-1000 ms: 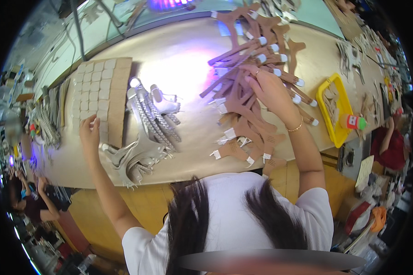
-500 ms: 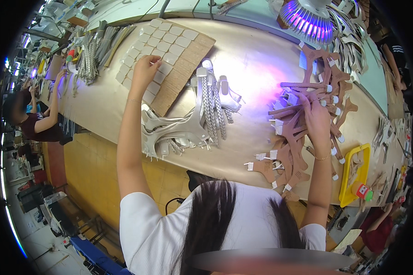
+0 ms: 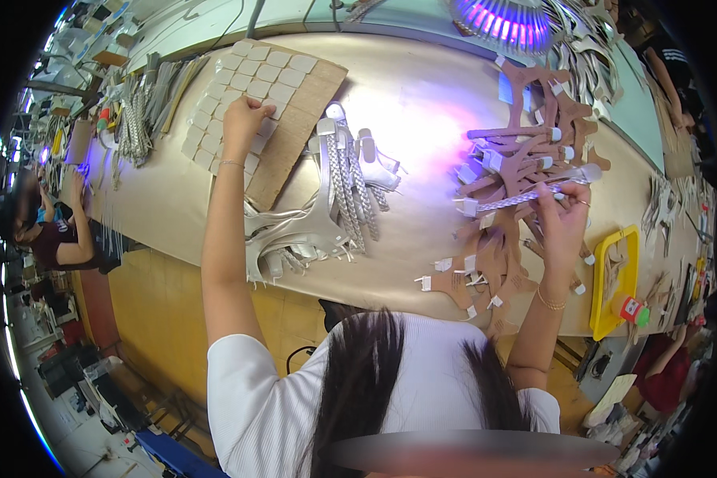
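My left hand (image 3: 245, 129) is over a brown cardboard sheet (image 3: 297, 131), its fingers pinched at the edge of a pale rounded-square patch (image 3: 271, 109). Rows of similar patches cover the sheet's left and far parts. With its thumb and fingers, my right hand (image 3: 562, 223) grips a silver braided strap (image 3: 522, 197), held slantwise above a heap of brown strap pieces (image 3: 508, 259) with white-tipped ends. Between my hands lies a bundle of silver braided straps (image 3: 347, 175) with smooth silver pieces (image 3: 315, 225).
A lamp (image 3: 506, 24) glowing violet hangs over the far side. At the right stands a yellow tray (image 3: 631, 271) with a green-capped container (image 3: 634, 311) on it. More braided straps (image 3: 131, 127) lie at the far left, where another person (image 3: 56, 231) works.
My right hand has drawn nearer, lifting the silver braided strap off the brown heap. My left hand's fingers have closed at a patch. The whole view has shifted slightly.
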Motion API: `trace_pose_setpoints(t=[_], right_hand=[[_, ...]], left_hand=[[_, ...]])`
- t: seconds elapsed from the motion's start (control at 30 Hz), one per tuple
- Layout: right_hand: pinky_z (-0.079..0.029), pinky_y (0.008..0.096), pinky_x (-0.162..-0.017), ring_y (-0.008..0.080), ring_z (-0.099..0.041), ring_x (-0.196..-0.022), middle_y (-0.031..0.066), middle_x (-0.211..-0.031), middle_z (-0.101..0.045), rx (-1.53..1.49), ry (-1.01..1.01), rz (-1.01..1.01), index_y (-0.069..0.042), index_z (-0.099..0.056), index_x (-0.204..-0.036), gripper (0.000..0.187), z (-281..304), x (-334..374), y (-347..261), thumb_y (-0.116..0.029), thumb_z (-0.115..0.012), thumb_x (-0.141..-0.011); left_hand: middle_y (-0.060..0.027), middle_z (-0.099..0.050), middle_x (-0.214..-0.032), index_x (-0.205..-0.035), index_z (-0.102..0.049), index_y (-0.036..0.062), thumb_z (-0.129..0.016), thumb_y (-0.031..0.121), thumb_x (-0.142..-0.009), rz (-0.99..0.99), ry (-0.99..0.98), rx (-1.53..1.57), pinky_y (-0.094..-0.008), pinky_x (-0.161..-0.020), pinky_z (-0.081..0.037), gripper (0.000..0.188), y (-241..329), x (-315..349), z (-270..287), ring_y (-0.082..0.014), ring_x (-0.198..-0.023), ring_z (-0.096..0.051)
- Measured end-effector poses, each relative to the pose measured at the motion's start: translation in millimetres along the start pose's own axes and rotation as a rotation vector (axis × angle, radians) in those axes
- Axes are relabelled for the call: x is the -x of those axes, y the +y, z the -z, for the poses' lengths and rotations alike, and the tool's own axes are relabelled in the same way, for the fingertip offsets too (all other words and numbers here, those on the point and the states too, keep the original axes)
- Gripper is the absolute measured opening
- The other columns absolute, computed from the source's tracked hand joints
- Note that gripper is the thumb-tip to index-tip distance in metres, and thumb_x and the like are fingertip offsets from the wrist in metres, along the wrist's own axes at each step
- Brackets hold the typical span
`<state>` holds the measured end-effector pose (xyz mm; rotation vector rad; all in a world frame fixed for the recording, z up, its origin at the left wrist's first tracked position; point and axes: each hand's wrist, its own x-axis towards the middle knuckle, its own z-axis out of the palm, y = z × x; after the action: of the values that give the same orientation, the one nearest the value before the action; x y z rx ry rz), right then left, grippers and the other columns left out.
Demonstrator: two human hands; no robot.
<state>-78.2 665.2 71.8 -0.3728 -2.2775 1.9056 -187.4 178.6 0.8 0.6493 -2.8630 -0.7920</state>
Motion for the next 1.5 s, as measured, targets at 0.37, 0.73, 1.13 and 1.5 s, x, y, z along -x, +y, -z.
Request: trace_pose_setpoints(t=[0.37,0.73,1.13,1.5], right_hand=[[-0.056,0.0332,-0.065,0.0212,-0.062,-0.072,0.0130,-0.089,-0.057,-0.406,0.082,0.049,-0.008,-0.034,-0.114,0.039,70,73,-65,-0.001,-0.060,-0.085],[-0.059,0.0348,-0.068,0.0254,-0.069,-0.073,0.0174,-0.088,-0.066,-0.259,-0.095,0.327,0.008,-0.035,-0.128,0.059,143,116,-127,-0.012,-0.068,-0.083],[-0.055,0.0253,-0.069,0.0154,-0.066,-0.075,0.0125,-0.088,-0.065,-0.021,-0.778,-0.204,0.005,-0.053,-0.106,0.024,43,-21,-105,-0.011,-0.060,-0.088],[-0.051,0.0227,-0.059,0.0115,-0.065,-0.063,0.0075,-0.083,-0.065,-0.010,-0.874,-0.128,0.004,-0.054,-0.108,0.024,-23,-64,-75,-0.012,-0.057,-0.091]], left_hand=[[-0.0023,-0.063,-0.070,-0.089,-0.069,0.0004,-0.071,0.014,-0.075,-0.030,-0.095,0.269,-0.0240,-0.050,-0.042,0.020,-31,-23,-6,-0.0083,-0.058,-0.053],[-0.0036,-0.062,-0.087,-0.101,-0.059,0.0067,-0.063,0.020,-0.088,0.209,-0.338,1.154,-0.0227,-0.066,-0.046,0.019,-66,-27,26,-0.0152,-0.076,-0.059],[-0.0069,-0.059,-0.085,-0.113,-0.054,-0.0016,-0.062,0.011,-0.087,-0.186,-0.317,1.031,-0.0220,-0.055,-0.046,0.031,84,46,43,-0.0123,-0.067,-0.059],[-0.0144,-0.063,-0.091,-0.124,-0.049,-0.0012,-0.058,0.002,-0.086,-0.349,-0.647,1.012,-0.0268,-0.063,-0.053,0.040,209,79,7,-0.0198,-0.080,-0.066]])
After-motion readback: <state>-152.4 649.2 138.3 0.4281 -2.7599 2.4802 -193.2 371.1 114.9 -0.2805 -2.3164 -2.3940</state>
